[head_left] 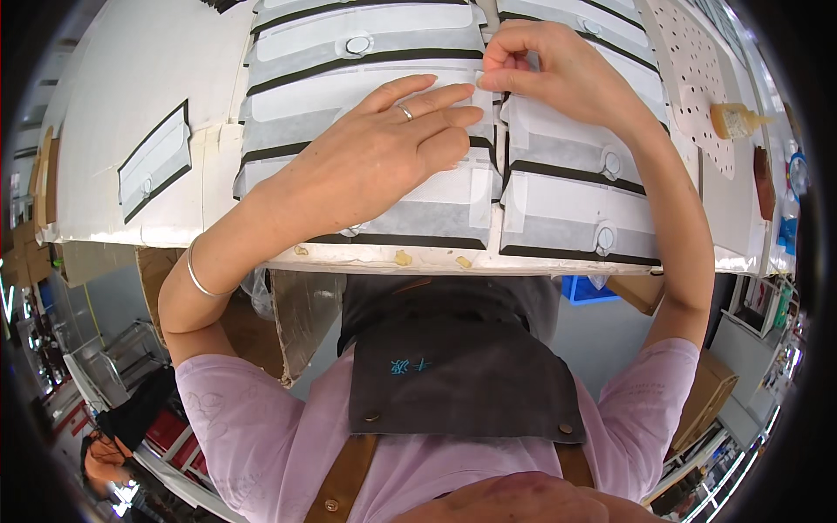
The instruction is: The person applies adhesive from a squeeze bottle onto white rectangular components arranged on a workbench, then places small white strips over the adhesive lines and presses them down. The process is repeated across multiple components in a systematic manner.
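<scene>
The left hand (384,148) is laid flat, fingers spread, on the white pouches (366,65) stacked near the tabletop (131,96) front edge. A thin tab (479,78) is pinched by the right hand (558,74). The pouches are judged light, soft and flimsy (best gripped at an edge).

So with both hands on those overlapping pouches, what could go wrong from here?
1. The right hand pinches only a pouch corner; it might tear or slip free.
2. The left hand lies flat across the left stack; pressing sideways could shift the overlapped rows.
3. Glue blobs at the table edge could smear anything dragged over them.
</scene>
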The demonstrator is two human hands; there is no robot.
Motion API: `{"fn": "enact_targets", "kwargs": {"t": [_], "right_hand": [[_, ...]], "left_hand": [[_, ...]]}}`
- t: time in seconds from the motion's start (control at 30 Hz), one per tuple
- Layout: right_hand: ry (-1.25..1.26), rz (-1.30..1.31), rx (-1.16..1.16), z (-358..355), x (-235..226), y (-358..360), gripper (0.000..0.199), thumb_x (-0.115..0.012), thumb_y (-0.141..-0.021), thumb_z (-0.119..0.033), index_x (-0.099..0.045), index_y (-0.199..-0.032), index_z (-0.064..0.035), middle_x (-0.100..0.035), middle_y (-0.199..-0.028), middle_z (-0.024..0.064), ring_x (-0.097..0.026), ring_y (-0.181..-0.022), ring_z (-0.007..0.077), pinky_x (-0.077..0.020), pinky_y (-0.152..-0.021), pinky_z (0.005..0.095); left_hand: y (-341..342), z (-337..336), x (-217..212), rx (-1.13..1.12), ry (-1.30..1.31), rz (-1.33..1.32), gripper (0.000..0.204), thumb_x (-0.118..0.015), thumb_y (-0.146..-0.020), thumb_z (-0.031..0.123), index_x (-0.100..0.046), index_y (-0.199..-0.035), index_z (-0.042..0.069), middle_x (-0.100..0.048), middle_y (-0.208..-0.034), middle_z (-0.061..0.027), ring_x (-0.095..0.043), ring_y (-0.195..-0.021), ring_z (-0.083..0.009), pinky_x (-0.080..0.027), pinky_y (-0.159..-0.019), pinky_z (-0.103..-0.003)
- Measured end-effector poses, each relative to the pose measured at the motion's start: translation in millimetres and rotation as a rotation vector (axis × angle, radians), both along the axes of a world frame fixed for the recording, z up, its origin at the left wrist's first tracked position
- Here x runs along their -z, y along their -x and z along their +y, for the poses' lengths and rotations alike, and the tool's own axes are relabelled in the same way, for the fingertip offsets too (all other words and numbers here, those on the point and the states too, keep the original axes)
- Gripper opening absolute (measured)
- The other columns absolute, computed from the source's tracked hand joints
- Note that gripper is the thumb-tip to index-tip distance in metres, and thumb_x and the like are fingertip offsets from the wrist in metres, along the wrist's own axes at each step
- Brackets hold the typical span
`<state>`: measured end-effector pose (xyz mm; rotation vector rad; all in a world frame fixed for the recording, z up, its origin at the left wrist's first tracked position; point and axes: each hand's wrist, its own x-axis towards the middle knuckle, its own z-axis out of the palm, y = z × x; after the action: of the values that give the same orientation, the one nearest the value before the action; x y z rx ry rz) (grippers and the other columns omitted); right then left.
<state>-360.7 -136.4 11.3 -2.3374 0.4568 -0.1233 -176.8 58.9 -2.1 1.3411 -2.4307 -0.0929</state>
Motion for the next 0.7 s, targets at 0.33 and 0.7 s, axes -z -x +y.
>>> {"fn": "enact_targets", "kwargs": {"t": [0.33, 0.7], "right_hand": [[0.058, 0.018, 0.017, 2.9, 2.8, -2.1, 0.017, -0.076, -0.091, -0.016, -0.067, -0.086, -0.0027, -0.058, -0.080, 0.0004, -0.051, -0.073, 0.0103, -0.0434, -0.067, 0.0282], [0.546, -0.262, 0.033, 22.4, 0.3, 17.7, 0.011, -0.071, -0.087, -0.009, -0.073, -0.097, -0.0075, -0.067, -0.088, 0.0041, -0.067, -0.081, 0.0241, -0.0541, -0.068, 0.0367]], "left_hand": [[2.5, 1.7, 0.5, 0.011, -0.049, -0.012, 0.012, -0.062, -0.097, 0.010, -0.060, -0.103, 0.000, -0.064, -0.141, -0.0116, -0.050, -0.143, -0.0295, -0.029, -0.124, -0.053], [-5.0, -9.0, -4.8, 0.032, -0.066, 0.004, 0.009, -0.062, -0.097, 0.008, -0.055, -0.099, 0.002, -0.067, -0.137, -0.0133, -0.051, -0.142, -0.0320, -0.028, -0.123, -0.055]]}}
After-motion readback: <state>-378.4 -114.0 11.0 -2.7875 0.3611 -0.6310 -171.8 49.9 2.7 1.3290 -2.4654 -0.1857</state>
